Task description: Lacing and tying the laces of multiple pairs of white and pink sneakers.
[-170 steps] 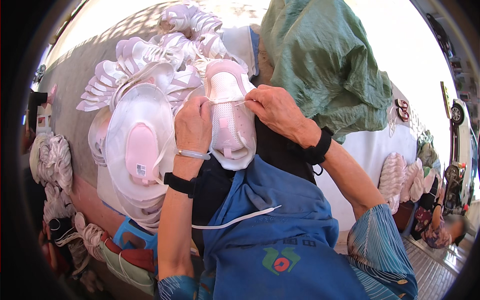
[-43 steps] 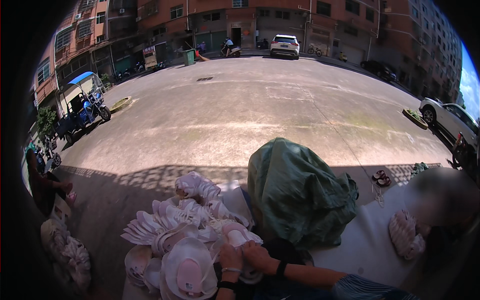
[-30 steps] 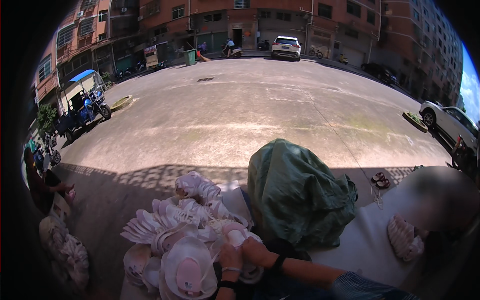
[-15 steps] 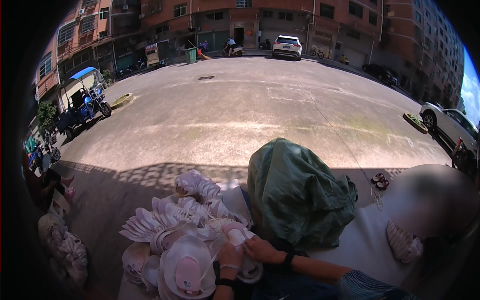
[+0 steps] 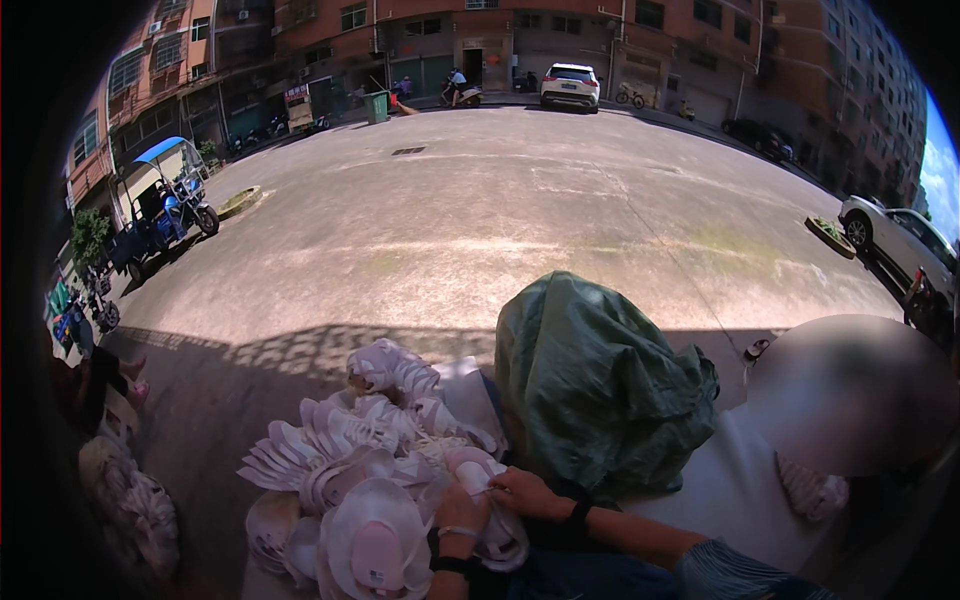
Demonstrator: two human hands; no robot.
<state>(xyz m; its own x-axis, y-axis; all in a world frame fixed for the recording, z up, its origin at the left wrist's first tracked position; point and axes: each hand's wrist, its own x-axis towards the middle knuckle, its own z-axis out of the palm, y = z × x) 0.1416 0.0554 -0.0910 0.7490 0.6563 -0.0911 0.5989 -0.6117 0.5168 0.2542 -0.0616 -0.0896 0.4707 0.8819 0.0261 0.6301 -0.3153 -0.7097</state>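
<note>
A pale pink shoe upper [image 5: 473, 466] lies in front of me at the right side of a heap of similar uppers [image 5: 375, 425]. My left hand [image 5: 461, 512] is closed on the near edge of this upper, its fingers partly hidden. My right hand [image 5: 524, 494] meets it from the right, fingers pinched at the upper's opening. Something thin and pale seems to show at those fingertips, too small to name. Left of my left hand, another upper [image 5: 376, 540] stands with its pink sole patch facing up.
A large green sack [image 5: 600, 385] stands just beyond my right hand. More uppers [image 5: 812, 488] lie at the right, beside a blurred person, and another bundle [image 5: 128, 495] lies at the far left, near a seated person. Beyond stretches a concrete yard with a blue three-wheeler [image 5: 165, 210] and parked cars.
My right hand has shifted slightly up and its fingertips have drawn a little away from my left hand. The blurred person at the right has leaned left, partly covering the sandals.
</note>
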